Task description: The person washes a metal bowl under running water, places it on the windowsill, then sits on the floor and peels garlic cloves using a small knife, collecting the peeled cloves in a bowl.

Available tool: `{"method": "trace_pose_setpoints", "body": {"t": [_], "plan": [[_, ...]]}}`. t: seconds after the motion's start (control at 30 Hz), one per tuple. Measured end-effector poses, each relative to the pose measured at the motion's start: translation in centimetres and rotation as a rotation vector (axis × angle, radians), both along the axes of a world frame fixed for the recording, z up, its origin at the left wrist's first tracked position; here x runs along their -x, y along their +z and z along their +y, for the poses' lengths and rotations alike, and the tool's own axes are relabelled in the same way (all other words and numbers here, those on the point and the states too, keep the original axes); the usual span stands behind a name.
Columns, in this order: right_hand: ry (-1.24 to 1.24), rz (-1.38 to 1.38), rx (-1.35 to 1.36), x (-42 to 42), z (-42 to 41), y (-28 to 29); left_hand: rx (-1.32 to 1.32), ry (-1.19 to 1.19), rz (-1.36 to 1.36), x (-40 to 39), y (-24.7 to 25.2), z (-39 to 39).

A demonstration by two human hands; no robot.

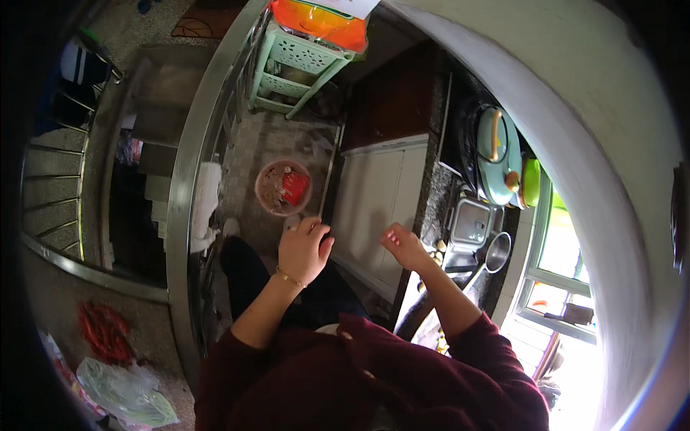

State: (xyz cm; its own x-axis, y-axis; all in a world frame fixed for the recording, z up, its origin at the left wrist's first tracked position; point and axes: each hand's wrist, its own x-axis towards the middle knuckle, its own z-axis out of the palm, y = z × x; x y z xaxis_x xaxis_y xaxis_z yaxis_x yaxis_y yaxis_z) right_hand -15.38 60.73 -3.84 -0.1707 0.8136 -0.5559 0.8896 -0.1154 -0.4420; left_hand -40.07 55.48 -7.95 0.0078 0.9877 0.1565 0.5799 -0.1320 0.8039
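My left hand (pixel 305 249), with a bracelet at its wrist, hangs in the air with loosely bent fingers and the thumb apart; I see nothing in it. Below and beyond it, a pink round plastic bin (pixel 262 200) stands on the tiled floor with a red packet (pixel 294 188) and scraps inside. My right hand (pixel 403 247) is raised before the white cabinet door (pixel 366 188), its fingers curled in and nothing visible in them. Nearest to it on the right is the dark speckled countertop (pixel 434 202), carrying a lidded steel container (pixel 470 222) and a steel ladle (pixel 497 253).
A light green plastic rack (pixel 302 56) bears an orange bag (pixel 323 24). A pale green lidded appliance (pixel 498 161) sits at the counter's far end. Left of me runs a metal rail (pixel 186 178) with a white cloth (pixel 207 199); beyond lie red sausages (pixel 105 331) and bagged greens (pixel 126 390).
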Motion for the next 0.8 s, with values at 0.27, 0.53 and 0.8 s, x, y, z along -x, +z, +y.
{"method": "trace_pose_setpoints", "body": {"t": [0.27, 0.53, 0.8], "plan": [[-0.066, -0.166, 0.186, 6.2, 8.6, -13.2, 0.413, 0.059, 0.067, 3.8, -11.2, 3.7], [0.012, -0.270, 0.236, 8.2, 17.8, -29.3, 0.480, 0.079, -0.111, 3.1, -22.1, 7.7], [-0.047, -0.258, -0.266, 5.1, 29.0, -48.2, 0.532, 0.227, -0.113, 6.3, -33.9, 12.2]]}}
